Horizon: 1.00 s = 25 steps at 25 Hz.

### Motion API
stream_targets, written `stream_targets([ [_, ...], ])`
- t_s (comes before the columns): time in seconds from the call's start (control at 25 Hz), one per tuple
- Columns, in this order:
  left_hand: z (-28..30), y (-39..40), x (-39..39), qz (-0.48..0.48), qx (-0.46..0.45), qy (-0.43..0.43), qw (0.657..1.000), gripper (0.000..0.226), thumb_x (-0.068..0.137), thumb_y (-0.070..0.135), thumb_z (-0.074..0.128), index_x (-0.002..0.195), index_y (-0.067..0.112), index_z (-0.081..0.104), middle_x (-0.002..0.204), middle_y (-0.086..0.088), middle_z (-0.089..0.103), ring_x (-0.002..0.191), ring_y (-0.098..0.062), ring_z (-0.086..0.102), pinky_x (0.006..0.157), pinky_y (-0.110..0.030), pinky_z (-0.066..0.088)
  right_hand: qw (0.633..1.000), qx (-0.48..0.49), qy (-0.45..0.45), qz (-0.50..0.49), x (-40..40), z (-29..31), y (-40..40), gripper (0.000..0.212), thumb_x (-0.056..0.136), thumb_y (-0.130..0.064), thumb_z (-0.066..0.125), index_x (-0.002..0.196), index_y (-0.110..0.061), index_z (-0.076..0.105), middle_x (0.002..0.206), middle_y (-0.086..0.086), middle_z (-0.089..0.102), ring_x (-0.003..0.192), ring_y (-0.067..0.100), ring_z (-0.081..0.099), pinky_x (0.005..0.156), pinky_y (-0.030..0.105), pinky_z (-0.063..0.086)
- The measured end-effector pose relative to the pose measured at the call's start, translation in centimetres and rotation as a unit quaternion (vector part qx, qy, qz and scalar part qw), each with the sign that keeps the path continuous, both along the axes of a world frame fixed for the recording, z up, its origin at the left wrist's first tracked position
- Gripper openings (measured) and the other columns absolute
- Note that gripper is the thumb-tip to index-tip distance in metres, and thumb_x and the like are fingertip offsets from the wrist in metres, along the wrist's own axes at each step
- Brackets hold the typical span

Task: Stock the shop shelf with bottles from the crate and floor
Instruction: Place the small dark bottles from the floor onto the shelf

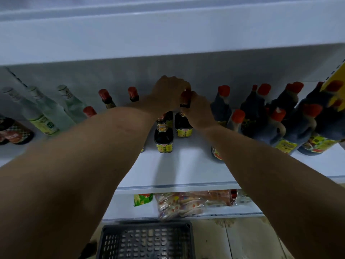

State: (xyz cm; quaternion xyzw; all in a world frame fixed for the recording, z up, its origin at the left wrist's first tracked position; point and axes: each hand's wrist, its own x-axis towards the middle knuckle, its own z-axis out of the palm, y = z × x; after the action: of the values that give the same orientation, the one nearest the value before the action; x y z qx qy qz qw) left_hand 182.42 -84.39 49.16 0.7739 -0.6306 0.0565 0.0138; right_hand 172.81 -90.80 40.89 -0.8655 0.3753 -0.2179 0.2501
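Two hands meet at back of white metal shelf (186,165): left hand (169,92) curled over something hidden, cannot tell what; right hand (197,113) pinching neck of small dark glass bottle with red cap and yellow label (183,126). Second like bottle (164,136) stands just left of it, nearer shelf edge. Left of that: three more red caps, three pale green bottles (46,113). Right of held bottle: about eight big dark red-capped jugs (268,116). One black plastic slotted crate (146,240) on floor below shelf.

both arms reach forward over the shelf (179,171); left hand (169,94) and right hand (197,111) curl closed, touching, above it.
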Motion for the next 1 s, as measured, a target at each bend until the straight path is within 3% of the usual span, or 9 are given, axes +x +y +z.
stream_targets([
  [0.16, -1.8, -1.9, 0.9, 0.028, -0.009, -0.024, 0.999, 0.025, 0.097, 0.022, 0.049, 0.117, 0.026, 0.064, 0.117, -0.001, 0.065, 0.113, -0.025, 0.057, 0.099, -0.036, 0.033, 1.000, 0.011, -0.006, -0.009, 1.9, -1.9, -2.1, 0.030, 0.089, -0.015, 0.061, 0.115, 0.000, 0.054, 0.102, 0.020, 0.065, 0.089, 0.036, 0.063, 0.067, 0.034, 0.043],
  [0.36, -2.8, -3.9, 1.9, 0.055, -0.004, -0.030, 0.998, 0.028, 0.096, 0.022, 0.049, 0.118, 0.030, 0.063, 0.119, 0.002, 0.064, 0.114, -0.024, 0.056, 0.102, -0.038, 0.031, 1.000, 0.023, 0.003, -0.011, 3.4, -2.8, -4.0, 0.028, 0.092, -0.013, 0.058, 0.116, -0.001, 0.055, 0.102, 0.021, 0.065, 0.084, 0.035, 0.061, 0.069, 0.041, 0.049],
  [0.44, -3.1, -4.7, 2.1, 0.067, 0.000, 0.000, 0.998, 0.028, 0.095, 0.023, 0.051, 0.118, 0.031, 0.065, 0.120, 0.003, 0.064, 0.114, -0.024, 0.056, 0.101, -0.038, 0.033, 0.999, 0.027, 0.013, -0.019, 3.7, -3.0, -4.8, 0.026, 0.092, -0.012, 0.057, 0.116, 0.000, 0.055, 0.103, 0.021, 0.065, 0.084, 0.035, 0.060, 0.067, 0.038, 0.046],
  [0.56, -3.3, -5.5, 2.7, 0.069, 0.022, 0.055, 0.996, 0.028, 0.096, 0.029, 0.052, 0.121, 0.029, 0.065, 0.128, 0.001, 0.062, 0.118, -0.024, 0.055, 0.101, -0.039, 0.037, 0.999, 0.029, 0.002, -0.038, 3.8, -3.1, -5.2, 0.024, 0.093, -0.013, 0.056, 0.114, -0.001, 0.055, 0.101, 0.020, 0.065, 0.085, 0.034, 0.061, 0.074, 0.043, 0.052],
  [0.64, -2.5, -5.0, 2.8, 0.076, 0.044, 0.109, 0.990, 0.040, 0.099, 0.036, 0.048, 0.138, 0.028, 0.052, 0.145, -0.002, 0.049, 0.132, -0.025, 0.045, 0.108, -0.039, 0.032, 0.998, 0.035, 0.009, -0.042, 4.1, -2.9, -5.3, 0.023, 0.094, -0.013, 0.055, 0.114, -0.002, 0.054, 0.101, 0.018, 0.065, 0.087, 0.035, 0.062, 0.070, 0.041, 0.050],
  [0.72, -1.8, -3.5, 2.4, 0.104, 0.036, 0.157, 0.981, 0.048, 0.101, 0.042, 0.042, 0.145, 0.025, 0.042, 0.147, -0.006, 0.047, 0.133, -0.026, 0.045, 0.107, -0.036, 0.035, 0.996, 0.064, 0.040, -0.043, 4.0, -2.5, -5.1, 0.024, 0.095, -0.013, 0.055, 0.114, -0.001, 0.053, 0.105, 0.019, 0.064, 0.093, 0.035, 0.062, 0.068, 0.037, 0.044],
  [0.84, -0.9, 0.1, 0.9, 0.159, -0.020, 0.193, 0.968, 0.041, 0.102, 0.039, 0.040, 0.125, 0.010, 0.057, 0.110, -0.013, 0.064, 0.105, -0.028, 0.060, 0.085, -0.036, 0.045, 0.987, 0.139, 0.052, -0.065, 3.0, -1.0, -3.5, 0.036, 0.096, -0.019, 0.055, 0.124, 0.002, 0.046, 0.120, 0.022, 0.057, 0.109, 0.038, 0.058, 0.078, 0.041, 0.045],
  [0.92, -0.3, 3.0, 0.0, 0.176, -0.072, 0.205, 0.960, 0.033, 0.100, 0.034, 0.043, 0.117, 0.012, 0.060, 0.115, -0.013, 0.064, 0.110, -0.030, 0.057, 0.088, -0.037, 0.045, 0.983, 0.155, 0.056, -0.077, 1.3, 0.3, -1.1, 0.039, 0.098, -0.020, 0.048, 0.129, 0.003, 0.043, 0.128, 0.024, 0.051, 0.119, 0.040, 0.052, 0.091, 0.045, 0.045],
  [1.0, 0.6, 6.3, -1.4, 0.202, -0.083, 0.205, 0.954, 0.035, 0.099, 0.034, 0.043, 0.123, 0.014, 0.058, 0.127, -0.012, 0.060, 0.122, -0.031, 0.051, 0.097, -0.038, 0.043, 0.980, 0.178, 0.031, -0.083, -1.3, 2.1, 2.4, 0.037, 0.097, -0.019, 0.044, 0.128, 0.001, 0.048, 0.127, 0.023, 0.052, 0.119, 0.040, 0.051, 0.094, 0.043, 0.043],
])
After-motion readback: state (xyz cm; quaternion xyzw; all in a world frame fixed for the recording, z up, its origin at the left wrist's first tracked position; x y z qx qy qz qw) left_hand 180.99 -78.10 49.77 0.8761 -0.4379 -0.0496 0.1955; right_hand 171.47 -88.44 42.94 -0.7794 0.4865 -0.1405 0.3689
